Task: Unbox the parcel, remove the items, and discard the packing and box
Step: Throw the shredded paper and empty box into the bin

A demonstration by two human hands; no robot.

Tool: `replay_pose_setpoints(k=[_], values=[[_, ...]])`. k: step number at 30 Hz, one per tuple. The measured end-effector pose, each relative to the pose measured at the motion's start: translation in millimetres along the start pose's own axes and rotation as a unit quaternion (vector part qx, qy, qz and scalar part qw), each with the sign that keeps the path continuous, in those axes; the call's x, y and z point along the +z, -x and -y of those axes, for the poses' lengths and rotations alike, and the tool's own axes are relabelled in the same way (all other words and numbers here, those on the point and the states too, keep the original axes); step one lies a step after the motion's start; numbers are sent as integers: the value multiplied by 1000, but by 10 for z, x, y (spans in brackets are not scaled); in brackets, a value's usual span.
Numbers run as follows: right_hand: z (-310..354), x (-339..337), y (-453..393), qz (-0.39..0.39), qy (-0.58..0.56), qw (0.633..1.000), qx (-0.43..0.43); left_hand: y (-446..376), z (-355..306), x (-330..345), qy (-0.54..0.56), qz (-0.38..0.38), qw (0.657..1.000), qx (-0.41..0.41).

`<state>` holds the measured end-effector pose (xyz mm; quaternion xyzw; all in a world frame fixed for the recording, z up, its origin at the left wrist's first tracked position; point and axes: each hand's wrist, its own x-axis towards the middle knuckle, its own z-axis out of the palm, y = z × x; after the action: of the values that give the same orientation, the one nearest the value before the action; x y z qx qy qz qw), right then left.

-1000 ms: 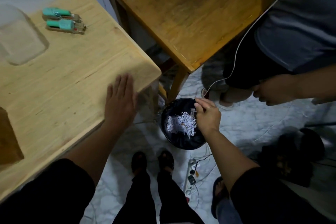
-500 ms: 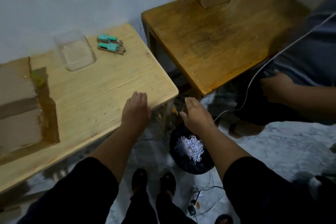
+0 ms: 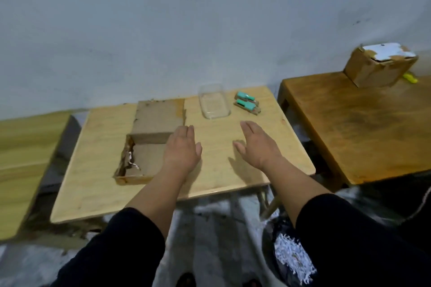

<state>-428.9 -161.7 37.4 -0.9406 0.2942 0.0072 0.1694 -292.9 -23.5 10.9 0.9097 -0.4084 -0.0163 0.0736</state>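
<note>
While both hands are held above the pale wooden bench [image 3: 233,170], nothing is gripped. The left hand [image 3: 183,149] is spread beside the opened brown cardboard box [image 3: 154,128]; the right hand [image 3: 258,144] is spread too.

The opened cardboard box [image 3: 151,140] lies flat on the counter [image 3: 93,170], just left of the left hand [image 3: 182,149], its torn flap folded back. Beyond the right hand [image 3: 257,144] rest two teal items [image 3: 246,102], with a clear plastic tray [image 3: 214,105] beside them. Shredded white paper packing [image 3: 293,258] sits in a dark bin under the right forearm.
</note>
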Motion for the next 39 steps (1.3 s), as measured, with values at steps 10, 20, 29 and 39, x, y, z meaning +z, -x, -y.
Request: replay_pose_setpoints(k=[10,20,29,39], values=[[1273,863,-347,108,-91,990,0,374,1761,159,120,75,984,-107],[1477,1487,-430,83,-235,963,104,425,2271,601,279,115,942,-146],[1335,1174,-310,-12,-283,949,141,244,1985,424,275,96,953,-80],[475,440,439,-200,-276,909,239,-210,588,162,289,77,947,116]])
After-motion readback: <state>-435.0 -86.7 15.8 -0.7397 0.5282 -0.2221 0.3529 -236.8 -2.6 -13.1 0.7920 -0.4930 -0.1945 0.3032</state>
